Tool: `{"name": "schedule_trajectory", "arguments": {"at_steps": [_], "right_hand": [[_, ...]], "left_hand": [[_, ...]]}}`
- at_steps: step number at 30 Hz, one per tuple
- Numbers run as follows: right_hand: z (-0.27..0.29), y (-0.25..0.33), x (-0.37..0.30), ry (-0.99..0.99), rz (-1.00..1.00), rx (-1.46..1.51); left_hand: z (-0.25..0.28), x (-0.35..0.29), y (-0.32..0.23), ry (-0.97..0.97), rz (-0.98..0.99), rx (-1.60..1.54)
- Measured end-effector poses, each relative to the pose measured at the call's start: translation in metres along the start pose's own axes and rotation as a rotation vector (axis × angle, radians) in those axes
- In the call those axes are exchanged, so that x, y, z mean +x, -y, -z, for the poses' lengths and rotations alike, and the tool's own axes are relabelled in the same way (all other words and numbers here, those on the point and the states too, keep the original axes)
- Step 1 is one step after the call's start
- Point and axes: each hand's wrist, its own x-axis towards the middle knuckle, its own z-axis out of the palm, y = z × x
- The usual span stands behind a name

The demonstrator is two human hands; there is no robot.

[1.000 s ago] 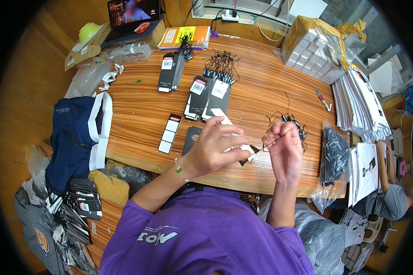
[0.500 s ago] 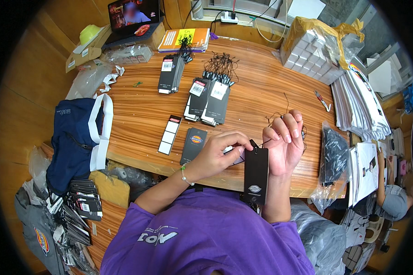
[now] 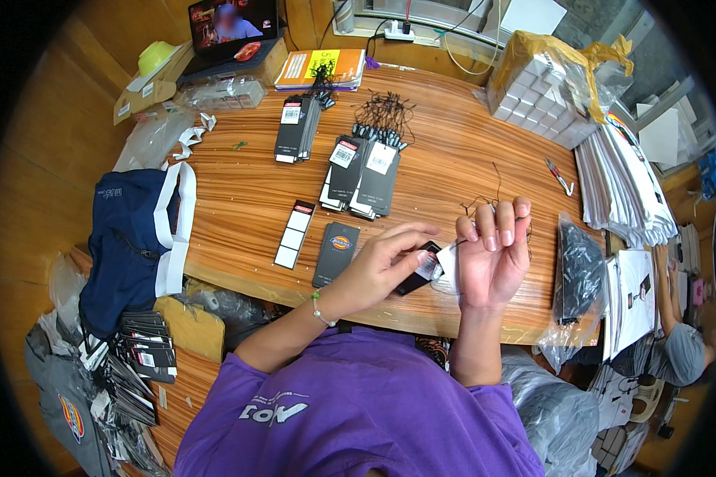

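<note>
Near the table's front edge, my left hand (image 3: 386, 266) pinches a black hang tag (image 3: 418, 274) between thumb and fingers. Beside it a white tag (image 3: 449, 269) hangs against my right palm. My right hand (image 3: 492, 258) is raised palm up with curled fingers, closed on a thin black string whose end runs toward the tags; most of it is hidden. To the left of my hands lie a single dark tag (image 3: 336, 253) and a narrow strip with white panels (image 3: 294, 235). Farther back are tag stacks (image 3: 360, 179) with black strings bunched above them.
Another tag stack (image 3: 296, 131) stands farther back. Red-handled snips (image 3: 559, 176) and a bag of black strings (image 3: 578, 270) lie at right, near piled white packets (image 3: 624, 179). A wrapped block of boxes (image 3: 541, 91) fills the back right; navy fabric (image 3: 131, 238) hangs at left.
The black tag that hung down in front of me has swung up and turned, lying now between my hands. A white tag shows beside it. My right fingers have curled slightly lower.
</note>
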Motion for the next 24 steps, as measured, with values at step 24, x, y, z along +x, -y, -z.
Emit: {"name": "schedule_trajectory", "arguments": {"at_steps": [24], "right_hand": [[-0.009,0.008,-0.02,0.015,-0.155,-1.152]], "left_hand": [[0.02,0.0,-0.021,-0.402,-0.329,0.499]]}}
